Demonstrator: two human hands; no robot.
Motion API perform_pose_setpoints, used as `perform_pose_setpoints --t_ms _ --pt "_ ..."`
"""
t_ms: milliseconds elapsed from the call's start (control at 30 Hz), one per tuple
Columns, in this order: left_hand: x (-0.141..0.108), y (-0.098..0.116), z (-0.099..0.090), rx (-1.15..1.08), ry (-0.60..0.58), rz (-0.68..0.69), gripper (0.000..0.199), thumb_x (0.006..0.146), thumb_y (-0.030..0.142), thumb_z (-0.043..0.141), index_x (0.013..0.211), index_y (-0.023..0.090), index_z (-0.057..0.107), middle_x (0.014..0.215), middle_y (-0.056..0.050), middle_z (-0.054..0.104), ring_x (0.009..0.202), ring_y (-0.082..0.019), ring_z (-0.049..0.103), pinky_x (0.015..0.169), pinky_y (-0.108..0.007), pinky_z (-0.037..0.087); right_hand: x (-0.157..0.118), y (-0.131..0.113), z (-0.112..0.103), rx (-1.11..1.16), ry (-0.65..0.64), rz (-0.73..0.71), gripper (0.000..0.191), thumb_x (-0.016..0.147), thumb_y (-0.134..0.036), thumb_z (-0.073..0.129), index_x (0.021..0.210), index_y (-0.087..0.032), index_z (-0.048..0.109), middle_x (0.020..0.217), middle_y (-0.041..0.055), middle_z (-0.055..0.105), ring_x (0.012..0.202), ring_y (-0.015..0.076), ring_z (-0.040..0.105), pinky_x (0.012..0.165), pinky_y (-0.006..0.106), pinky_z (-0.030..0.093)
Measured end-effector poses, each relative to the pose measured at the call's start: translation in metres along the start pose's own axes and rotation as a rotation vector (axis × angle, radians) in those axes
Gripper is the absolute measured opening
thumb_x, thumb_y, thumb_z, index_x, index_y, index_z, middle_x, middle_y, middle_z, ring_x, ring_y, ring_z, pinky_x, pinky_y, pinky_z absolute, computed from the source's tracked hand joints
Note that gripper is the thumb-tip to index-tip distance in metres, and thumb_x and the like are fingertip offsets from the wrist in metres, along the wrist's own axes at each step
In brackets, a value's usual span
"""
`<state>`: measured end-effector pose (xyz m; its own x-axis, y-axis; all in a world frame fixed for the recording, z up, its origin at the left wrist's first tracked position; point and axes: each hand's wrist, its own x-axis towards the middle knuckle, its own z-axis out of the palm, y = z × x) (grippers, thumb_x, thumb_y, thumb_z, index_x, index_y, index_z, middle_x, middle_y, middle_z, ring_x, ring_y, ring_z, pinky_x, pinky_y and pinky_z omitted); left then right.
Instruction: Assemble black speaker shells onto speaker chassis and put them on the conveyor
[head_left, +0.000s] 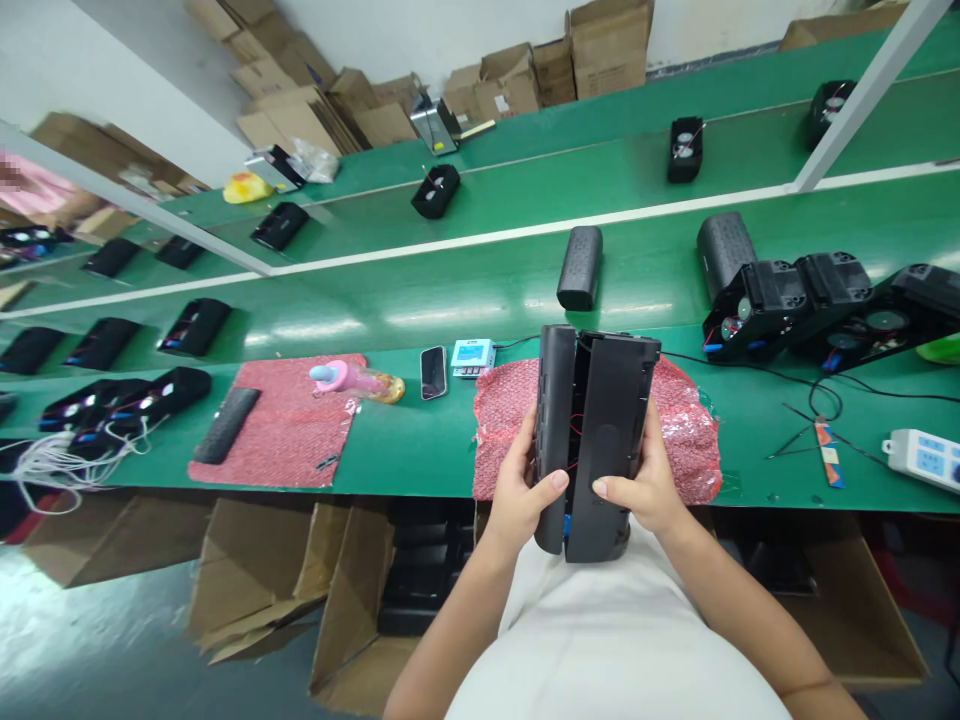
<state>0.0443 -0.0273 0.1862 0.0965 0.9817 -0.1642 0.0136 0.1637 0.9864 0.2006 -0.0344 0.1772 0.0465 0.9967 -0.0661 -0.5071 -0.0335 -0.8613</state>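
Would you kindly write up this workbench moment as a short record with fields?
setting: green workbench with conveyor behind
left hand: grips the left half of the black speaker housing
right hand: grips its right half
housing state: two halves slightly apart, wires visible inside
under housing: red bubble wrap
nearby: phone, small meter, power strip
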Motion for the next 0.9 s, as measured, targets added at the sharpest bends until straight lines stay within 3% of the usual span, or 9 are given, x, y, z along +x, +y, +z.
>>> perform_pose_setpoints --t_ms 233,667,900 --pt "-0.001 -0.001 0.007 -0.085 -0.109 -0.038 0.090 0.067 0.049 0.072 0.142 0.022 0.032 0.146 -0.008 0.039 0.134 -0.033 0.033 0.109 -0.040 0.032 0.002 0.005 -0.001 0.002 0.025 0.024 0.103 0.054 -0.032 0.081 0.140 -0.030 0.025 0.135 0.0074 0.044 0.114 0.0281 0.052 0.091 0.046 0.049" --pt "0.002 -0.010 0.005 -0.017 -0.161 0.012 0.092 0.070 0.051 0.068 0.145 0.021 0.024 0.151 -0.009 0.029 0.137 -0.032 0.027 0.113 -0.043 0.025 0.001 0.007 -0.004 0.016 0.060 0.063 0.104 0.049 -0.029 0.082 0.138 -0.031 0.027 0.135 0.0070 0.043 0.116 0.0296 0.050 0.093 0.046 0.047" --pt "-0.005 -0.016 0.005 0.010 -0.178 0.006 0.094 0.071 0.054 0.065 0.146 0.021 0.019 0.153 -0.009 0.023 0.139 -0.031 0.022 0.114 -0.043 0.021 0.001 0.007 -0.005 0.013 0.030 0.057 0.108 0.052 -0.030 0.082 0.141 -0.033 0.020 0.135 0.0058 0.044 0.120 0.0298 0.047 0.099 0.049 0.043"
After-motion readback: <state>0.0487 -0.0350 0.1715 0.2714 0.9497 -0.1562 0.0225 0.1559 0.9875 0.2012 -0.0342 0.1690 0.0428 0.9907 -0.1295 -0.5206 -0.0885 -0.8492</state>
